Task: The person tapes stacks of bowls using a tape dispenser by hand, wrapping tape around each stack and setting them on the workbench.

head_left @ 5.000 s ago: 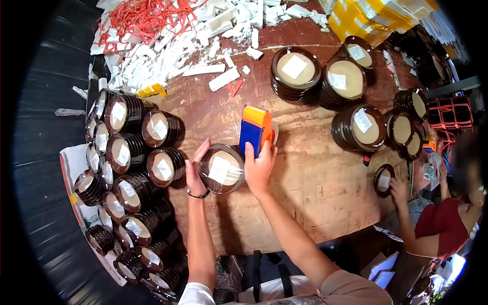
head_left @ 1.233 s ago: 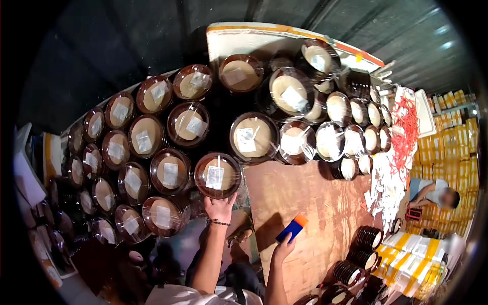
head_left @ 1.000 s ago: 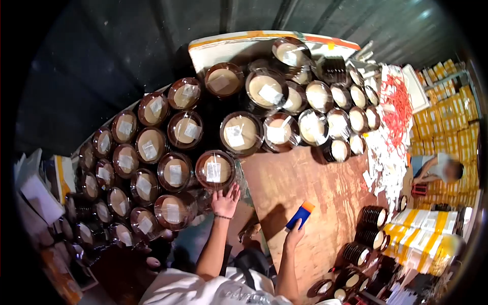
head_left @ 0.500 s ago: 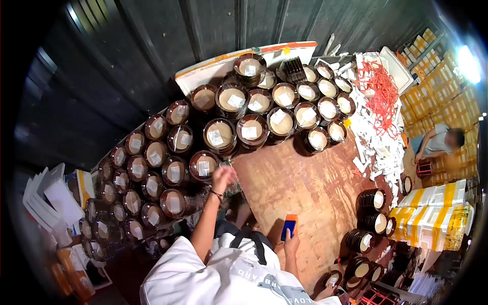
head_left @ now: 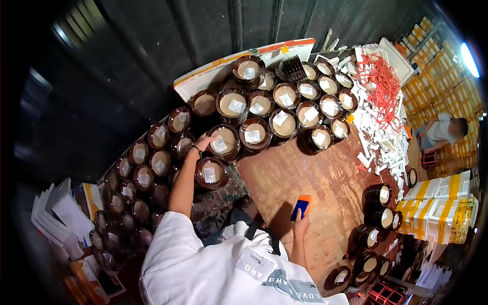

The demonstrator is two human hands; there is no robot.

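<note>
My left hand reaches forward, fingers stretched out at the left rim of a stack of dark brown round dishes with a white label on top. Its fingers look open, not closed round the stack. Just below it stands another labelled dish stack, beside my forearm. My right hand is closed round a flat blue-and-orange handheld item, held above the brown wooden board. What kind of item it is, I cannot make out.
Several more dish stacks line the back and left. White scraps and red strapping lie at the right. White foam boxes with yellow tape stand lower right. A person crouches by stacked cartons.
My left hand has moved forward onto the dish stack. The blue-and-orange item has shifted slightly right and up in my right hand. Another hand at the bottom right has left its dish.
</note>
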